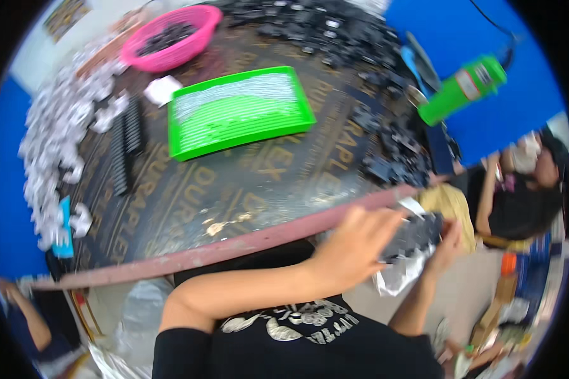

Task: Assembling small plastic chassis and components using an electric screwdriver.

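At the table's front right edge, a row of small black plastic parts (414,237) is held between my hands. My left hand (355,245) is closed on its left end, while the fingers of my right hand (447,248) curl round the opposite end. Below the parts, a clear plastic bag (399,278) hangs close to my right hand; motion blur hides whether it is gripped. Away from both hands, a shallow green tray (243,145) lies on the table, with thin pale strands or rods across its far half.
A pink basket (146,62) of black parts stands far left, near crumpled white pieces (63,142) and dark ribbed strips (120,151). Black parts (335,31) are heaped behind the tray. A green cylinder (461,91) lies far right. Other people sit at both sides.
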`<state>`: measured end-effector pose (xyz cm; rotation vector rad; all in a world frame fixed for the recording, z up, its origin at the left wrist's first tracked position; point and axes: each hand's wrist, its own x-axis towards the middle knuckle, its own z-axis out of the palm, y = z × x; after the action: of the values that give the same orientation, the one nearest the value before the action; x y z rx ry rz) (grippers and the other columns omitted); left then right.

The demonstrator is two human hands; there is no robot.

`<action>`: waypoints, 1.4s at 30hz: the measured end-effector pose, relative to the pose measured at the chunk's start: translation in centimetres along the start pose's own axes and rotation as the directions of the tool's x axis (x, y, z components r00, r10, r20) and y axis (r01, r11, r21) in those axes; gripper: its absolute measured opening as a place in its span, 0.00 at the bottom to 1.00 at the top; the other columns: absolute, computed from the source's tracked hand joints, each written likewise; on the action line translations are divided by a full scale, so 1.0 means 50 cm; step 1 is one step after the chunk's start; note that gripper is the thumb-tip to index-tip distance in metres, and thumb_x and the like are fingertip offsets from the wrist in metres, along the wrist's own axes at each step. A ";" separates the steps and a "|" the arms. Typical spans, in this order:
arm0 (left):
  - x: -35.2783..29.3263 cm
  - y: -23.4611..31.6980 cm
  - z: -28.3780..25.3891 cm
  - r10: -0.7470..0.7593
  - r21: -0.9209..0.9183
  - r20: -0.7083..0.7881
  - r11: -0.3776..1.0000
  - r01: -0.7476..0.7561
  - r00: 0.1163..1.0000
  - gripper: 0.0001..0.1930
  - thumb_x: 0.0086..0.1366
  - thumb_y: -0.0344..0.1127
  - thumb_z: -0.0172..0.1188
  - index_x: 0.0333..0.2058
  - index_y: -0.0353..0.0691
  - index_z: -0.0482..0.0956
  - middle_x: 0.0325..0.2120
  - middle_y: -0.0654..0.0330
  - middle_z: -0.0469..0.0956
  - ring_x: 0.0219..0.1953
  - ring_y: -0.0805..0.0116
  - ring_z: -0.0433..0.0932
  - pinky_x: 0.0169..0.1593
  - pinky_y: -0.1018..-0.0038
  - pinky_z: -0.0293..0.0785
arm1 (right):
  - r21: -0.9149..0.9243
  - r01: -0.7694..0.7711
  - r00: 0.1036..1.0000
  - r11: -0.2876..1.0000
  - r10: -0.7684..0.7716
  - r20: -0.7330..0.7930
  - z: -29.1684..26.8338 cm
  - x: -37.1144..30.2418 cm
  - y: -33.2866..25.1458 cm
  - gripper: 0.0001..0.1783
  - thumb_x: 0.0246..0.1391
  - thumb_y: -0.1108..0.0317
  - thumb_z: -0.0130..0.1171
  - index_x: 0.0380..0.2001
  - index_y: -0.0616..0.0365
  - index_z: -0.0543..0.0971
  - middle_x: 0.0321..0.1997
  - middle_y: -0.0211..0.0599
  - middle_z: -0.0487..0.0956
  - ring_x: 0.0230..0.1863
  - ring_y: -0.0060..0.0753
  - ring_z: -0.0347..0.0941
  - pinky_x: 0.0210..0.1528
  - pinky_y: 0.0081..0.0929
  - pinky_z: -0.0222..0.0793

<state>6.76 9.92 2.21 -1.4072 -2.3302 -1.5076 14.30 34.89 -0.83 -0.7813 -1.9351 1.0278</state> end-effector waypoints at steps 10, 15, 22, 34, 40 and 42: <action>-0.007 -0.033 0.047 0.077 -0.252 0.007 0.965 -0.073 0.997 0.38 0.53 0.27 0.64 0.63 0.37 0.59 0.65 0.41 0.50 0.62 0.40 0.61 0.63 0.57 0.63 | -0.105 0.043 0.956 0.994 -0.011 0.292 -0.051 0.057 0.095 0.27 0.68 0.51 0.46 0.43 0.68 0.78 0.41 0.43 0.81 0.43 0.32 0.77 0.46 0.26 0.73; -0.088 -0.078 -0.248 -0.092 0.106 -0.280 0.986 0.127 0.956 0.33 0.55 0.31 0.66 0.60 0.42 0.65 0.61 0.44 0.61 0.62 0.44 0.62 0.63 0.57 0.63 | 0.160 0.357 0.756 0.920 -0.385 0.529 0.167 -0.037 -0.155 0.12 0.63 0.68 0.52 0.36 0.67 0.79 0.36 0.42 0.82 0.38 0.32 0.78 0.42 0.26 0.72; -0.205 -0.143 -0.599 -0.291 0.617 -0.480 0.559 0.554 0.828 0.22 0.60 0.38 0.63 0.52 0.36 0.74 0.53 0.43 0.71 0.58 0.46 0.68 0.61 0.60 0.64 | 0.645 0.570 0.024 0.508 -0.796 0.605 0.364 -0.133 -0.446 0.07 0.49 0.71 0.66 0.30 0.61 0.81 0.29 0.40 0.81 0.31 0.44 0.78 0.36 0.33 0.73; -0.319 -0.271 -0.700 -0.534 0.274 -0.619 0.540 0.796 0.575 0.17 0.62 0.24 0.52 0.51 0.35 0.74 0.45 0.47 0.77 0.51 0.49 0.75 0.55 0.62 0.69 | 0.477 0.739 -0.110 0.476 -0.613 0.782 0.981 -0.267 -0.633 0.23 0.53 0.58 0.61 0.47 0.61 0.75 0.51 0.53 0.74 0.53 0.56 0.71 0.57 0.44 0.67; -0.315 -0.249 -0.684 -0.600 0.279 -0.542 0.532 0.799 0.588 0.18 0.63 0.24 0.51 0.53 0.36 0.72 0.45 0.46 0.76 0.49 0.45 0.74 0.52 0.61 0.70 | 0.399 0.758 -0.227 0.516 -0.366 0.903 1.014 -0.300 -0.648 0.24 0.48 0.59 0.66 0.47 0.60 0.78 0.44 0.49 0.81 0.47 0.48 0.78 0.52 0.36 0.72; -0.315 -0.223 -0.680 -0.587 0.289 -0.532 0.551 0.783 0.610 0.18 0.63 0.25 0.52 0.53 0.36 0.72 0.45 0.47 0.75 0.49 0.45 0.74 0.52 0.61 0.70 | 0.480 0.677 -0.374 0.558 -0.301 0.877 0.976 -0.293 -0.668 0.23 0.48 0.57 0.67 0.46 0.58 0.79 0.42 0.46 0.82 0.45 0.44 0.79 0.50 0.35 0.72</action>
<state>-5.79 -27.00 5.04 0.0174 -2.8300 -0.9476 -25.18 -11.10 5.44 1.4383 -3.1370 0.5440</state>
